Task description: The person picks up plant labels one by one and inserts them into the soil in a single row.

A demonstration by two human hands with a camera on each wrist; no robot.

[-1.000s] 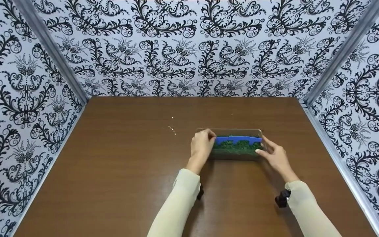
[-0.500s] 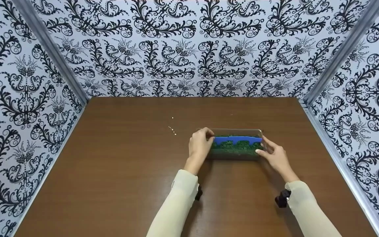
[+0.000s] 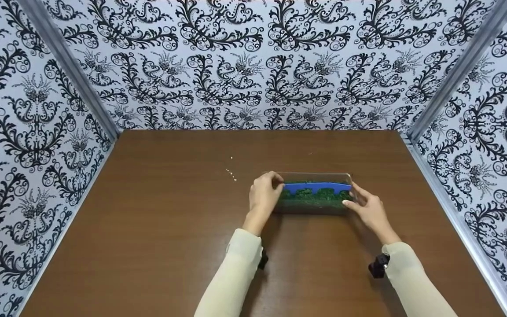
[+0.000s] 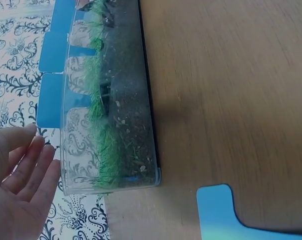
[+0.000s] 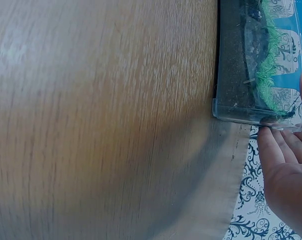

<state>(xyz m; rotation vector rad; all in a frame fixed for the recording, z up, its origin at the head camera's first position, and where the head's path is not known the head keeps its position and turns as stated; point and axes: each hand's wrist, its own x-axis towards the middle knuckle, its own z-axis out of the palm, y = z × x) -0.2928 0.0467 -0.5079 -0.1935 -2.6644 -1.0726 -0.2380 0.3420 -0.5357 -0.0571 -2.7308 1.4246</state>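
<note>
A long clear box [image 3: 313,210] stands on the brown table, holding dark soil and green grass-like stuff [image 3: 324,196]. Along it runs a blue notched strip [image 3: 317,186]; in the left wrist view its blue tabs [image 4: 50,102] rise above the rim. My left hand [image 3: 263,196] is at the box's left end, thumb and index finger pinching the strip's end and covering that corner. My right hand [image 3: 371,213] grips the right end, thumb at the front corner and fingers on the end wall, as the right wrist view also shows with the box [image 5: 236,85].
Small white specks [image 3: 231,174] lie on the table [image 3: 161,229] left of the box. Patterned walls [image 3: 244,70] with grey metal corner strips [image 3: 456,66] enclose the back and sides. A blue shape [image 4: 216,210] enters the left wrist view's lower right.
My left hand has shifted slightly left, uncovering a little more of the blue strip at its left end. My right hand and the box stay in place.
</note>
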